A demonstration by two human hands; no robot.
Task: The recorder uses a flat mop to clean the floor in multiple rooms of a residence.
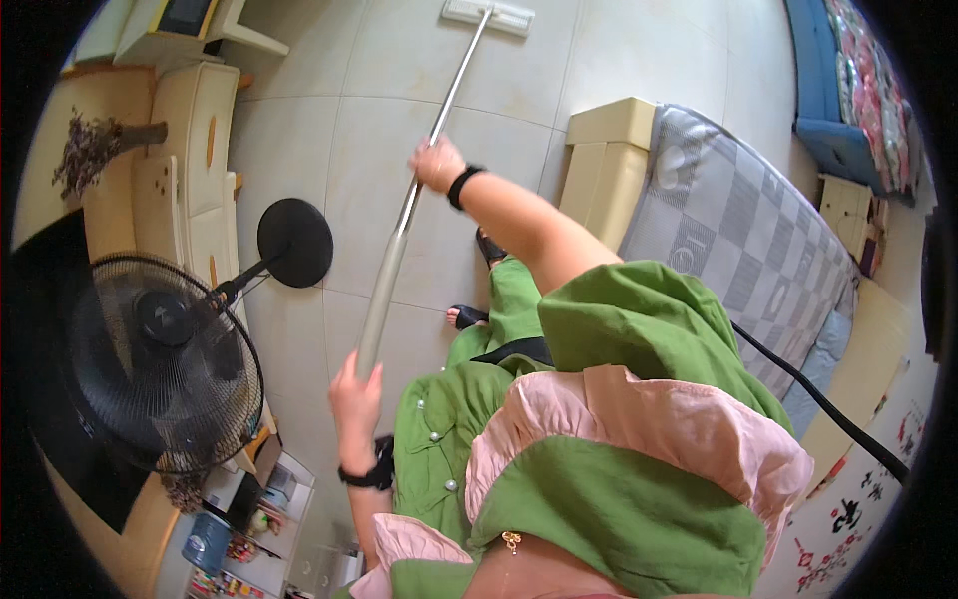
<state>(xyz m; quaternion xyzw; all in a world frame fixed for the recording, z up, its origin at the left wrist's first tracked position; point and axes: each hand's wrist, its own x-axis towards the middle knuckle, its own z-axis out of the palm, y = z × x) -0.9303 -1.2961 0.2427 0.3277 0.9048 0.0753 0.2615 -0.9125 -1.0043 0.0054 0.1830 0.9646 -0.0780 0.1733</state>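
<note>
My right hand (437,164) is closed around the metal pole of a flat mop (401,228), about midway along it. Lower in the picture, my left hand (356,391) grips the pole's pale upper end, its thumb pointing up along it. The mop's white rectangular head (488,16) lies on the tiled floor at the far top of the view. Both wrists carry black bands. The pole slants from my left hand up to the right, to the head. My feet in dark sandals (467,316) stand right of the pole.
To the left, a black standing fan (165,361) with a round base (294,243) stands before a cream cabinet (208,150) and a dark screen (60,369). On the right is a bed (718,200) with grey patterned cover and cream frame. A blue bed frame (838,150) sits farther right.
</note>
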